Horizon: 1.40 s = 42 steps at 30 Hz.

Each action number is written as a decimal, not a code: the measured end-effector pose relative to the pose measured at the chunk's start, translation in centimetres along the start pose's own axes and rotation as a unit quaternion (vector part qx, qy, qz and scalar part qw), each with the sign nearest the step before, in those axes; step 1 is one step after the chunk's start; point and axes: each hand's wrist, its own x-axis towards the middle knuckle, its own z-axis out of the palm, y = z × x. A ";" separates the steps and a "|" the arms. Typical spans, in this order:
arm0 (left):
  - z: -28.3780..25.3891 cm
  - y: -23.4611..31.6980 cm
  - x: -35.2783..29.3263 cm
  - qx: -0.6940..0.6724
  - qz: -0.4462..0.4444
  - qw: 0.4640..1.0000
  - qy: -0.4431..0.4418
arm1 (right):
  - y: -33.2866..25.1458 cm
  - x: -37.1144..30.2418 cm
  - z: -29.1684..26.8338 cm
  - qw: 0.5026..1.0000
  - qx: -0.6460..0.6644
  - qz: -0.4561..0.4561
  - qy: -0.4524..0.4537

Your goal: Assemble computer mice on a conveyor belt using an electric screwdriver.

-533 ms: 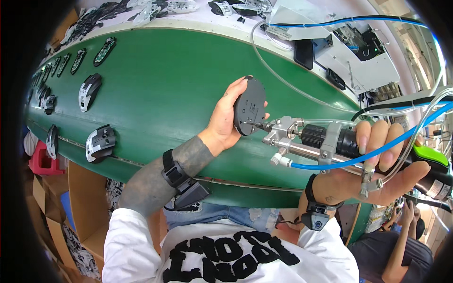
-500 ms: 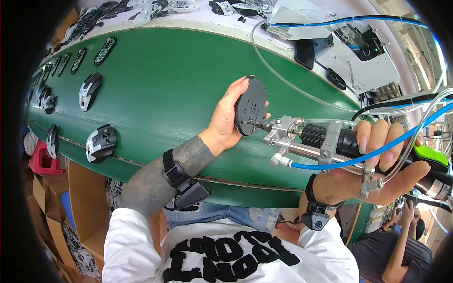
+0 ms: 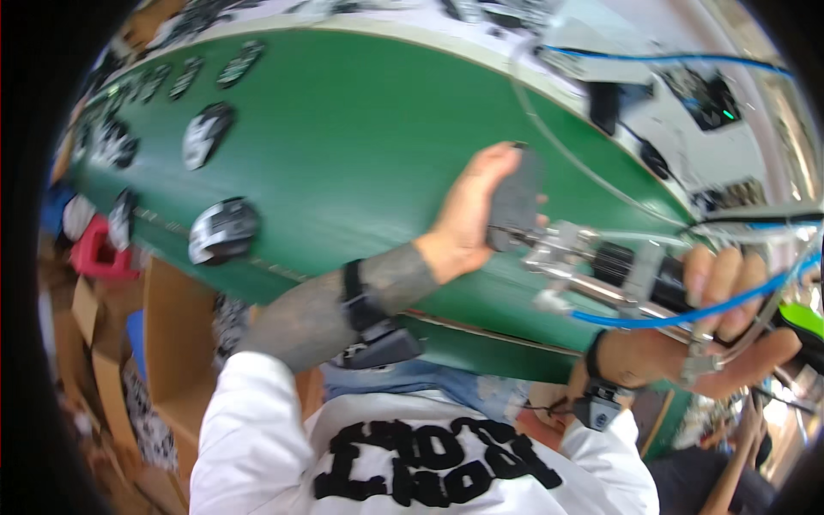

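Over the head camera I'm seeing the left hand (image 3: 468, 210) grasping a dark oval shell (image 3: 517, 196), holding it above the green counter (image 3: 343, 137), inward from the near edge. The right hand (image 3: 745, 367) is closing around a black screwdriver (image 3: 616, 264), its tip pointing at the shell's lower end, blur hiding contact. A blue hose (image 3: 669, 323) is crossing before those fingers. Mouse shells (image 3: 208, 135) are lying toward the counter's left end. Black lettering (image 3: 438, 463) is showing on the white shirt (image 3: 249, 438).
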 end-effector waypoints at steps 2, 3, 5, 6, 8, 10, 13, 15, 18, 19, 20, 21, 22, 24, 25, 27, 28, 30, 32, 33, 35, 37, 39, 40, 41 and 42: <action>0.7 -0.5 1.1 0.190 0.071 0.979 0.010 | -0.1 0.0 -1.1 0.998 -0.045 -0.036 -0.033; 0.1 -0.4 1.9 0.394 0.238 0.888 -0.018 | -0.2 0.0 -1.2 0.997 -0.079 -0.018 0.002; -1.7 0.5 2.4 0.583 0.382 0.717 -0.032 | -1.1 0.7 -2.2 0.995 -0.095 0.005 0.030; -2.4 0.7 2.5 0.688 0.373 0.621 -0.029 | -1.8 1.4 -3.3 0.992 -0.117 0.056 0.012; -3.5 0.3 2.8 0.781 0.356 0.512 -0.018 | -2.6 1.6 -3.8 0.985 -0.135 0.107 -0.010; -3.9 0.3 2.9 0.782 0.337 0.524 -0.024 | -3.0 1.5 -3.6 0.988 -0.122 0.091 -0.022; -4.3 0.4 2.8 0.777 0.311 0.546 -0.047 | -2.8 1.0 -4.5 0.988 -0.138 0.066 0.003; -5.3 1.4 2.1 0.749 0.312 0.575 -0.099 | -2.1 0.5 -4.7 0.986 -0.152 0.067 0.016; -3.9 6.7 -3.4 0.790 0.318 0.508 -0.127 | -2.9 -1.1 -6.0 0.947 -0.291 0.036 0.132; -3.9 9.6 -6.1 0.827 0.297 0.466 -0.107 | -3.6 -1.8 -7.0 0.938 -0.323 0.034 0.118; -4.3 12.7 -8.9 0.860 0.274 0.422 -0.088 | -3.5 -2.7 -8.0 0.915 -0.374 0.014 0.152; -5.3 15.0 -11.9 0.895 0.280 0.348 -0.021 | -3.6 -3.3 -8.5 0.915 -0.375 0.009 0.148; -6.9 16.7 -14.7 0.917 0.250 0.307 0.053 | -3.9 -3.8 -8.9 0.915 -0.377 0.003 0.144; -11.0 18.9 -19.4 0.932 0.214 0.260 0.133 | -4.1 -4.8 -10.1 0.940 -0.323 -0.011 0.110; -11.4 18.7 -19.9 0.932 0.214 0.257 0.136 | -4.1 -5.0 -10.2 0.935 -0.329 -0.030 0.130; -12.2 18.4 -20.4 0.867 0.267 0.364 0.208 | -3.8 -5.2 -10.5 0.907 -0.358 -0.067 0.210; -12.2 18.6 -20.3 0.868 0.267 0.365 0.205 | -3.5 -4.8 -9.1 0.906 -0.359 -0.066 0.213; -12.5 19.5 -21.1 0.788 0.362 0.293 0.402 | -2.6 -3.6 -5.9 0.919 -0.315 -0.097 0.216; -15.3 22.3 -22.1 0.732 0.365 0.274 0.506 | -2.4 -3.7 -6.0 0.923 -0.306 -0.100 0.213; -17.0 23.5 -22.5 0.741 0.340 0.254 0.520 | -2.2 -3.6 -5.8 0.919 -0.309 -0.104 0.220; -18.8 25.3 -23.0 0.753 0.312 0.233 0.531 | -1.9 -3.8 -5.8 0.915 -0.313 -0.107 0.231; -19.3 26.3 -23.0 0.770 0.252 0.263 0.524 | -1.9 -4.1 -6.3 0.925 -0.315 -0.084 0.194; -19.5 26.7 -22.3 0.797 0.253 0.209 0.506 | -1.5 -4.2 -6.5 0.925 -0.316 -0.093 0.187; -18.9 27.1 -21.8 0.820 0.260 0.148 0.488 | -1.3 -4.3 -6.5 0.927 -0.309 -0.109 0.181; -17.9 27.4 -20.5 0.825 0.293 0.155 0.457 | -1.4 -4.3 -6.5 0.923 -0.309 -0.113 0.197; -16.4 27.4 -18.9 0.839 0.288 0.205 0.413 | -1.7 -4.5 -6.9 0.929 -0.294 -0.116 0.192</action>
